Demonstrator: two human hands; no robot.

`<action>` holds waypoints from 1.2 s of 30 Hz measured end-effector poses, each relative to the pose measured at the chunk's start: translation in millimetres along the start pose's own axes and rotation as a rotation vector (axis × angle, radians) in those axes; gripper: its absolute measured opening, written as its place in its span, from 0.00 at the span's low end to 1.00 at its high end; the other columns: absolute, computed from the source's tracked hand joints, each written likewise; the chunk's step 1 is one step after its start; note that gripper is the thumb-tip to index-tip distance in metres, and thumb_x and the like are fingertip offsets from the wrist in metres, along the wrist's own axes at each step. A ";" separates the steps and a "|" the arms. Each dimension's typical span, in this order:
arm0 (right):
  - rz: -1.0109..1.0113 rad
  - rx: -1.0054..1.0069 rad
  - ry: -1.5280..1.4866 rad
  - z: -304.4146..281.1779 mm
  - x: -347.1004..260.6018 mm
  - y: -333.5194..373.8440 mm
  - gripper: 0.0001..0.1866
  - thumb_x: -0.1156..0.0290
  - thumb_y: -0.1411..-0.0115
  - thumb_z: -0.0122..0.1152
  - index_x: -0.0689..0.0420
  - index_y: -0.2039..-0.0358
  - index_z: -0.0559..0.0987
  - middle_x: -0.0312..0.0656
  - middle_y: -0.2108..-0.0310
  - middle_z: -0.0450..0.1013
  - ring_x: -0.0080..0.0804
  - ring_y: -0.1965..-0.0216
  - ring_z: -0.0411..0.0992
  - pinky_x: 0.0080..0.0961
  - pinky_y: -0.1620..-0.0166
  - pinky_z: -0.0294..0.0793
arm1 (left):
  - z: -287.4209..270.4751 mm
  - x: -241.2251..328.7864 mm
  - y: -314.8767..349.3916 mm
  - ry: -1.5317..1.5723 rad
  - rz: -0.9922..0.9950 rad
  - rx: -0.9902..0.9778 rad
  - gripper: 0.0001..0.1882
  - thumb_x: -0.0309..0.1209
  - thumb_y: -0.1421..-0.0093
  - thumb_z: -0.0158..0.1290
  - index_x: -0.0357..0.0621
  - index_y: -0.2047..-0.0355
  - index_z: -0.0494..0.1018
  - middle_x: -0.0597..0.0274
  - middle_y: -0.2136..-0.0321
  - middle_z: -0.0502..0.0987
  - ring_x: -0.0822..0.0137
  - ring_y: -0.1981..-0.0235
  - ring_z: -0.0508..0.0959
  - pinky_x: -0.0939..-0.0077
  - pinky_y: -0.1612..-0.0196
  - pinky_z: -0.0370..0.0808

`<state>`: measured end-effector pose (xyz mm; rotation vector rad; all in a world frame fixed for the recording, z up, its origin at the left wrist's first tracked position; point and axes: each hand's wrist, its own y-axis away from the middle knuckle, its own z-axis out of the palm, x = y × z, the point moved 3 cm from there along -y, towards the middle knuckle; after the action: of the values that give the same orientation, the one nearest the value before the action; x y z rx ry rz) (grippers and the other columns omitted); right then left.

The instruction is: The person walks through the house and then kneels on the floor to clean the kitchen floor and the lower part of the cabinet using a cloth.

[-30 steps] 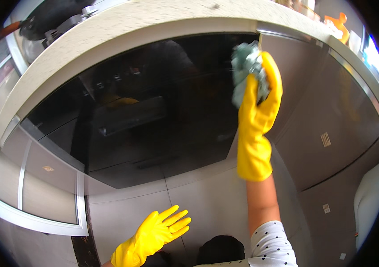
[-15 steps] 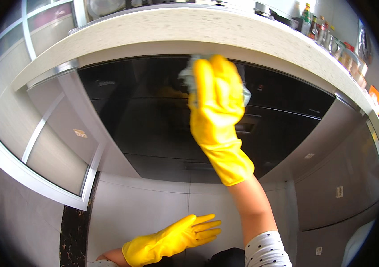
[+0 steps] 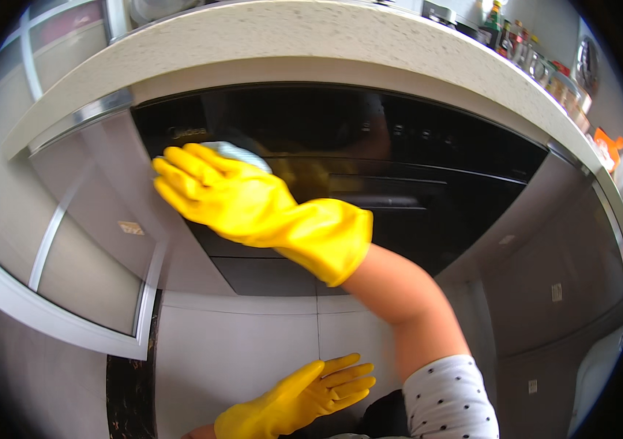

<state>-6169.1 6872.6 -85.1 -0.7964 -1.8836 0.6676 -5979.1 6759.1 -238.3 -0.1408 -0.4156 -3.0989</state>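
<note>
In the head view, the right hand (image 3: 231, 197) and the left hand (image 3: 308, 401) both wear yellow rubber gloves (image 3: 326, 241). The right hand holds a pale blue-grey cloth (image 3: 242, 155) against the front of a black appliance (image 3: 399, 241), near the upper left of that front. Its fingers are stretched out side by side and point to the left, with the tips at the appliance's left edge. Only a strip of the cloth shows, above the thumb side of the hand — the rest is hidden beneath the glove, so how the fingers grip it cannot be told.

The bare forearm (image 3: 406, 293) slants across the lower part of the appliance, coming from a white sleeve (image 3: 450, 399) with black dots. A long handle (image 3: 388, 194) runs across the black front, to the right of the glove.

The left hand is empty and wide, thumb up and fingers a little apart, low in the view over the pale tiled floor (image 3: 209, 351).

Above the appliance runs a speckled cream surface (image 3: 289, 36) — bottles (image 3: 505, 36) and an orange thing (image 3: 608, 146) stand toward its right end. A white-framed door (image 3: 55, 316) is at the left, and brown cabinets (image 3: 531, 271) are at the right.
</note>
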 end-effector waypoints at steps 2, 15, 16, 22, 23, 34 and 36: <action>-0.035 -0.024 0.077 -39.6 21.5 37.5 0.26 0.70 0.44 0.58 0.54 0.43 0.75 0.47 0.40 0.70 0.48 0.41 0.70 0.39 0.36 0.68 | -0.6 6.3 4.5 -0.045 -0.003 0.106 0.30 0.44 0.26 0.36 0.38 0.31 0.54 0.43 0.30 0.55 0.46 0.30 0.56 0.48 0.27 0.48; 1.052 0.678 0.492 -198.8 122.9 304.5 0.23 0.63 0.29 0.54 0.55 0.36 0.69 0.45 0.39 0.68 0.39 0.37 0.67 0.32 0.33 0.61 | -19.8 1.8 -25.1 -0.048 -0.049 0.169 0.29 0.44 0.28 0.43 0.37 0.34 0.61 0.46 0.33 0.61 0.48 0.32 0.62 0.52 0.28 0.54; 1.126 0.765 0.475 -193.3 120.5 312.5 0.23 0.64 0.29 0.52 0.55 0.36 0.68 0.45 0.39 0.68 0.37 0.38 0.67 0.29 0.33 0.61 | -18.6 3.3 -24.8 -0.055 -0.049 0.164 0.29 0.43 0.28 0.43 0.38 0.34 0.61 0.46 0.33 0.61 0.48 0.32 0.62 0.53 0.27 0.54; 0.890 0.484 0.556 -101.3 53.9 187.3 0.25 0.76 0.34 0.56 0.59 0.37 0.69 0.51 0.37 0.65 0.47 0.35 0.64 0.33 0.31 0.57 | -9.3 13.1 -17.4 -0.012 0.002 0.135 0.29 0.43 0.28 0.44 0.39 0.34 0.62 0.49 0.33 0.62 0.49 0.32 0.62 0.54 0.27 0.53; 0.842 0.477 0.524 -96.1 51.6 175.4 0.26 0.79 0.37 0.57 0.58 0.38 0.70 0.52 0.38 0.66 0.50 0.35 0.64 0.36 0.31 0.58 | -14.3 13.5 -20.7 0.028 0.002 0.126 0.28 0.43 0.29 0.44 0.40 0.34 0.62 0.49 0.33 0.62 0.49 0.32 0.62 0.54 0.27 0.53; 0.013 0.009 0.459 45.7 -53.4 46.5 0.29 0.68 0.40 0.55 0.62 0.37 0.69 0.50 0.36 0.66 0.48 0.37 0.67 0.34 0.34 0.65 | -5.6 38.7 1.3 0.077 0.305 0.240 0.26 0.39 0.27 0.38 0.36 0.35 0.60 0.46 0.35 0.64 0.45 0.33 0.61 0.50 0.26 0.49; -0.034 -0.121 0.243 64.4 -68.8 48.2 0.28 0.67 0.37 0.53 0.61 0.37 0.69 0.51 0.35 0.66 0.47 0.36 0.67 0.34 0.34 0.65 | -0.5 34.5 4.5 0.006 0.312 0.291 0.27 0.40 0.27 0.38 0.36 0.34 0.59 0.46 0.35 0.64 0.45 0.33 0.62 0.49 0.26 0.49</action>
<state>-6192.8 6843.8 -184.2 -0.8793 -1.7226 0.4180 -6013.4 6754.6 -234.5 -0.1729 -0.7571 -2.6988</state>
